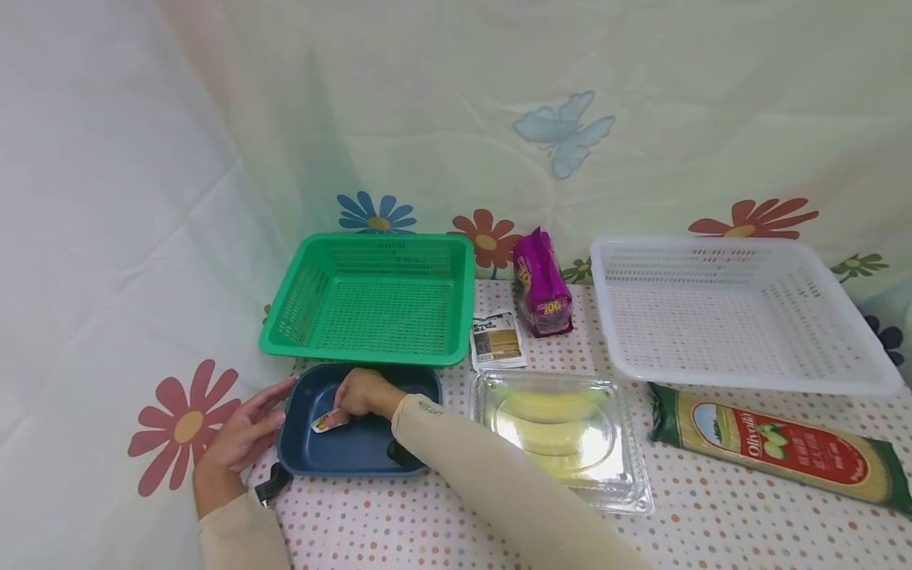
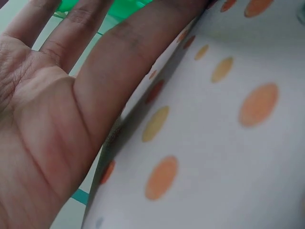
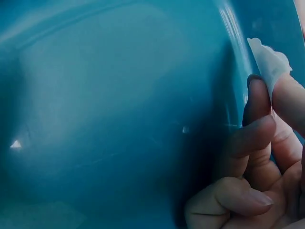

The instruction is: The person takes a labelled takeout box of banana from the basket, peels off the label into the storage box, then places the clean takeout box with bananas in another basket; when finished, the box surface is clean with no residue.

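My right hand (image 1: pixel 363 393) reaches down inside a dark blue plastic basin (image 1: pixel 356 469). Its thumb and index finger pinch a small, flat white piece with coloured print (image 1: pixel 329 420), whose pale thin edge (image 3: pixel 272 59) shows in the right wrist view; its exact kind I cannot tell. At the basin's left side is my left hand (image 1: pixel 245 427), fingers extended and fingertips close to the rim. The left wrist view shows its palm (image 2: pixel 43 129) turned up and holding nothing. The forearm sleeve covers part of the basin's right side.
Behind the basin stands a green basket (image 1: pixel 388 317). A white packet (image 1: pixel 497 340), a purple bag (image 1: pixel 543 285) and a clear box of bananas (image 1: pixel 556 427) lie to the right. Further right are a white basket (image 1: pixel 712 324) and a pasta pack (image 1: pixel 780 443).
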`<move>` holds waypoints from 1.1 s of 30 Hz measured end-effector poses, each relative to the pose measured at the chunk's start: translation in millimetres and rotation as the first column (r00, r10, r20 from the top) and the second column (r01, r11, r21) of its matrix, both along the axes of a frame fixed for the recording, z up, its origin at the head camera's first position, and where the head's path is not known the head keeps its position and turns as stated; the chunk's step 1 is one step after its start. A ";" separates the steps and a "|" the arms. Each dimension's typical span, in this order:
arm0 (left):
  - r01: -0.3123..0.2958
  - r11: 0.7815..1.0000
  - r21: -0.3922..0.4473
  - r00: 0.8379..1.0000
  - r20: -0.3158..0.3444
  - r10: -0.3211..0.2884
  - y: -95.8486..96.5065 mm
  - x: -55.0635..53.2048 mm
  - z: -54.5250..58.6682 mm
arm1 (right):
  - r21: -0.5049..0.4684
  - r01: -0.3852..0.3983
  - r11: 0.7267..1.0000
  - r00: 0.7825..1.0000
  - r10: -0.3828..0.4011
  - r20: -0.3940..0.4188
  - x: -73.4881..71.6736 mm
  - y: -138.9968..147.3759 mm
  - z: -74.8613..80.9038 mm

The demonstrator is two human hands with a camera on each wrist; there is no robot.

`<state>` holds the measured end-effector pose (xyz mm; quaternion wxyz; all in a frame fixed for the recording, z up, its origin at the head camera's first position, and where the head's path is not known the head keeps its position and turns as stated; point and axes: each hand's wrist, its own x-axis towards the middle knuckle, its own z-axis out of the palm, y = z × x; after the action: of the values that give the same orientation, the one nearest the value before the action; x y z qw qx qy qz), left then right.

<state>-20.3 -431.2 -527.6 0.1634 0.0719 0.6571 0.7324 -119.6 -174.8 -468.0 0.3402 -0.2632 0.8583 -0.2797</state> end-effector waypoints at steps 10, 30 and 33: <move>-0.022 1.000 -0.010 0.999 0.023 0.023 -0.5 1.0 1.6 | 0.085 0.001 0.996 0.998 0.005 -0.067 3.2 -4.2 -8.6; -0.071 0.997 -0.041 0.995 0.068 0.074 0.7 -0.5 1.8 | 0.210 0.135 0.968 0.980 -0.099 -0.171 10.4 -14.1 -16.7; -0.069 0.997 -0.033 0.995 0.070 0.071 0.7 -0.2 1.8 | 0.224 0.133 0.965 0.980 -0.094 -0.178 11.0 -14.7 -15.7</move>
<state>-20.5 -430.5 -525.8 0.1620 0.0200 0.6641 0.7296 -108.6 -189.4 -483.7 0.2797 -0.1938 0.9244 -0.1723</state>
